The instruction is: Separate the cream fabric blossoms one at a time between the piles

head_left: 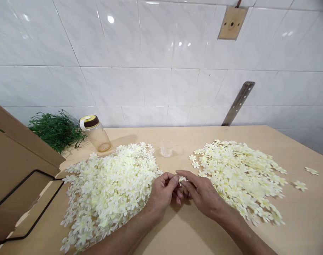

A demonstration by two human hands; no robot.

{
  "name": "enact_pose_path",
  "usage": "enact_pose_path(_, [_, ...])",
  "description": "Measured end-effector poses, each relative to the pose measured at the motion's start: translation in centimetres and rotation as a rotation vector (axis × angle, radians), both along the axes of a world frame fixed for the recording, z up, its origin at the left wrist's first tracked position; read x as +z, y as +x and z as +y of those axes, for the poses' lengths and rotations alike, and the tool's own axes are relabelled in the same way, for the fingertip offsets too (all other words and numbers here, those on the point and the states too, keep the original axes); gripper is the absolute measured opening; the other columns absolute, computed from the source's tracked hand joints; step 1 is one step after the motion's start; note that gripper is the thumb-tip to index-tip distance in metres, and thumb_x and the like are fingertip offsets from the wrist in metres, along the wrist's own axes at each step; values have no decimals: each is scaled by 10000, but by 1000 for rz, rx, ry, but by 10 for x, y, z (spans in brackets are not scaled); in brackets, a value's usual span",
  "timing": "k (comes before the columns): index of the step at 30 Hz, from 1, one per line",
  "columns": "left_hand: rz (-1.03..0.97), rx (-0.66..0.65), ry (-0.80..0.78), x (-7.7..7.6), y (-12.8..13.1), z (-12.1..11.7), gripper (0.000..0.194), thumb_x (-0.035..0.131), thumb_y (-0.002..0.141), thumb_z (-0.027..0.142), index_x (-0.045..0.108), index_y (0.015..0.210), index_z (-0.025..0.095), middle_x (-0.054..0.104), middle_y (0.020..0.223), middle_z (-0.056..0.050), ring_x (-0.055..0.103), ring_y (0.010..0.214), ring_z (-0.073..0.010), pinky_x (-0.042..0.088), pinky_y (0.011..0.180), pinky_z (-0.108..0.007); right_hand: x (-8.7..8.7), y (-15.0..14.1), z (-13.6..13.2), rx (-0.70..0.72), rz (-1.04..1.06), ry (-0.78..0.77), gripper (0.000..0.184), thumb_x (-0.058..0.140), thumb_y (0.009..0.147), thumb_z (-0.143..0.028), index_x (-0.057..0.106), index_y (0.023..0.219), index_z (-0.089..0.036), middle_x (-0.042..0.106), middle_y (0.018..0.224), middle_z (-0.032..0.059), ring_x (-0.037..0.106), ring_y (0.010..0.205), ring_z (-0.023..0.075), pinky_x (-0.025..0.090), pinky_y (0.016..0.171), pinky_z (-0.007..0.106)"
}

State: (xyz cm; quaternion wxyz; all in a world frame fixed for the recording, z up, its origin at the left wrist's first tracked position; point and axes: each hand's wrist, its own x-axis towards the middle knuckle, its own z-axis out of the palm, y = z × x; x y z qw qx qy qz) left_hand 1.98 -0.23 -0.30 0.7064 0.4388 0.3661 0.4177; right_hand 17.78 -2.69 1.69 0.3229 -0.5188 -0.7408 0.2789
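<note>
Between the two flower piles, my hands meet over the table. My right hand (204,193) pinches a small pale-yellow artificial flower (182,180) between thumb and fingers. Close against it, my left hand (165,189) has its thumb and fingertips pressed together at the flower's edge; what they grip is hidden. To the left lies a thick heap of white and yellow artificial flowers (113,187). Another, flatter spread of the same flowers (243,173) is on the right. A small clear cup (166,148) stands just beyond my hands.
A clear bottle with a brown and yellow lid (96,134) stands at the back left, beside green artificial stems (56,131). A cardboard box (18,152) and a black wire frame (31,233) are at the left edge. A metal bracket (238,102) rises against the tiled wall (156,85).
</note>
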Motion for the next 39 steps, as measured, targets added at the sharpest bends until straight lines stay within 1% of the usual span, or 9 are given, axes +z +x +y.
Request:
enact_pose_path(3, [36, 53, 3, 3, 0, 0, 362, 624, 827, 482, 559, 749, 135, 593, 513, -5, 478, 370, -86, 391, 416, -208, -1, 1, 0, -97, 18, 68, 304, 488, 948, -318, 565, 1225, -217, 680, 850, 40, 606, 640, 126, 516, 567, 226])
enact_pose_path(6, [68, 123, 2, 5, 1, 0, 365, 630, 819, 485, 535, 719, 147, 571, 487, 11, 468, 357, -83, 376, 407, -201, -2, -1, 0, -123, 37, 211, 320, 548, 920, -337, 573, 1215, -216, 614, 1127, 104, 614, 769, 139, 534, 547, 214])
enact_pose_path(11, [89, 129, 2, 5, 1, 0, 370, 645, 805, 485, 537, 698, 147, 574, 487, 7, 475, 358, -87, 373, 407, -201, -10, -3, 1, -137, -55, 387, 254, 581, 913, -318, 649, 1133, -210, 629, 918, 67, 560, 631, 118, 528, 572, 245])
enact_pose_path(13, [85, 102, 3, 4, 0, 0, 372, 648, 805, 479, 555, 694, 137, 584, 498, -5, 481, 366, -87, 380, 417, -204, -14, -3, 2, -154, -61, 373, 220, 592, 909, -310, 678, 1089, -216, 646, 884, 54, 571, 612, 115, 529, 608, 257])
enact_pose_path(18, [47, 36, -18, 4, -3, 1, 368, 636, 813, 464, 591, 694, 119, 590, 520, -22, 481, 379, -88, 384, 426, -211, -13, -4, 2, -146, -53, 292, 203, 571, 919, -268, 701, 1070, -229, 693, 924, 53, 658, 804, 156, 535, 725, 262])
enact_pose_path(22, [-18, -16, -52, 3, -4, 1, 333, 616, 830, 427, 610, 720, 113, 595, 534, -31, 483, 404, -87, 394, 440, -212, -9, -6, 0, -147, -75, 254, 199, 562, 924, -280, 695, 1065, -236, 700, 940, 51, 655, 841, 167, 521, 751, 270])
enact_pose_path(28, [-59, 18, -77, 1, -2, 2, 351, 646, 809, 457, 588, 725, 121, 627, 661, -54, 538, 472, -103, 411, 421, -210, -3, -8, -3, -121, -117, 242, 283, 418, 985, -249, 654, 836, -207, 638, 736, 29, 593, 672, 145, 459, 640, 252])
enact_pose_path(34, [-64, 22, -86, 3, -1, 2, 396, 653, 786, 520, 582, 779, 131, 649, 765, -66, 571, 511, -111, 425, 427, -212, -2, -2, -1, -115, -81, 212, 277, 408, 983, -259, 668, 1066, -216, 674, 741, 29, 620, 634, 142, 484, 630, 244])
enact_pose_path(39, [-21, 3, -68, 3, -2, 2, 420, 630, 797, 550, 573, 738, 137, 618, 580, -38, 526, 443, -103, 409, 437, -212, -2, 2, 0, -129, -73, 149, 235, 524, 932, -324, 677, 1093, -247, 747, 845, 20, 668, 676, 152, 509, 627, 241])
